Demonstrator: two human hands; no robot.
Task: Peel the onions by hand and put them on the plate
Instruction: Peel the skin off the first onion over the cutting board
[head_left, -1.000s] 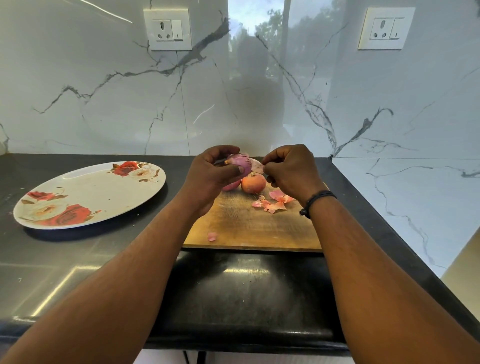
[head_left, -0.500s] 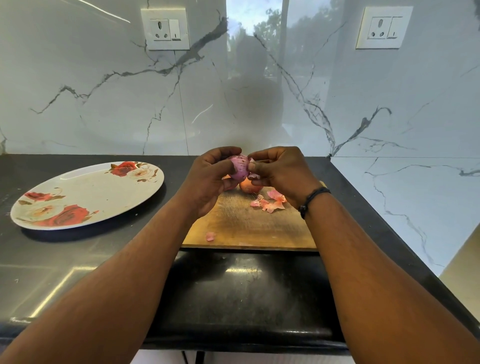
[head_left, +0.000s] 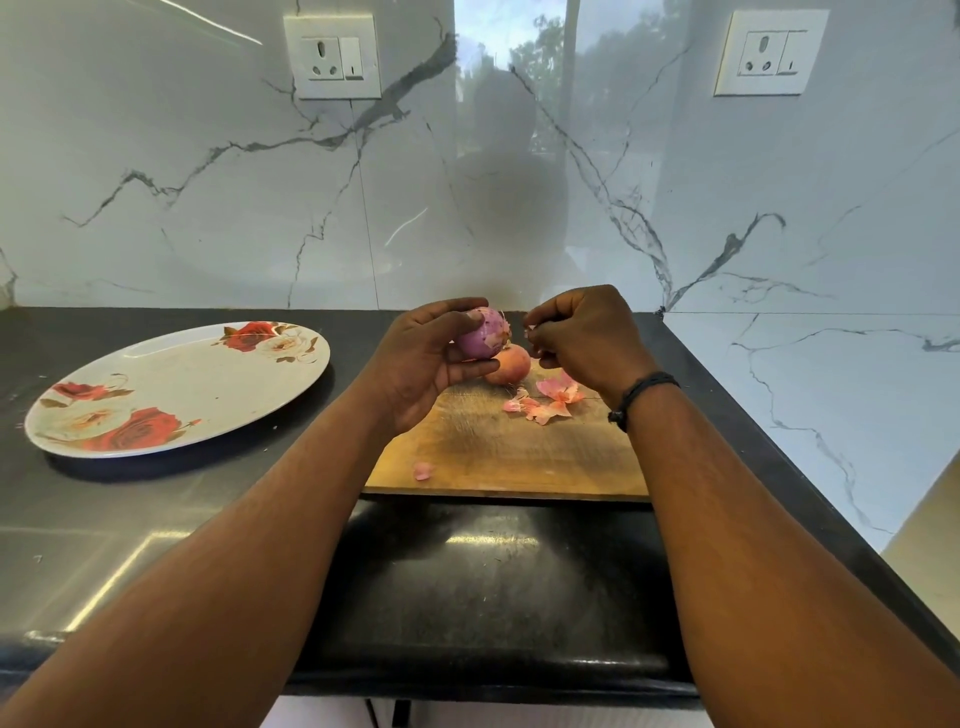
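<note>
Wooden cutting board carries loose pink peel scraps and an unpeeled onion. Above it, the left hand curls around a purple onion, mostly stripped; the right hand pinches a small flake of skin just beside it. Farther left, the floral plate holds nothing, so neither onion is delivered yet.

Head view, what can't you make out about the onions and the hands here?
- Purple onion: its left side is covered by the left hand.
- Orange onion: its upper left is hidden behind the purple onion.
- Right hand: its curled fingers pinch a scrap too small to identify.
- Both elbows: cut off by the bottom edge.
</note>
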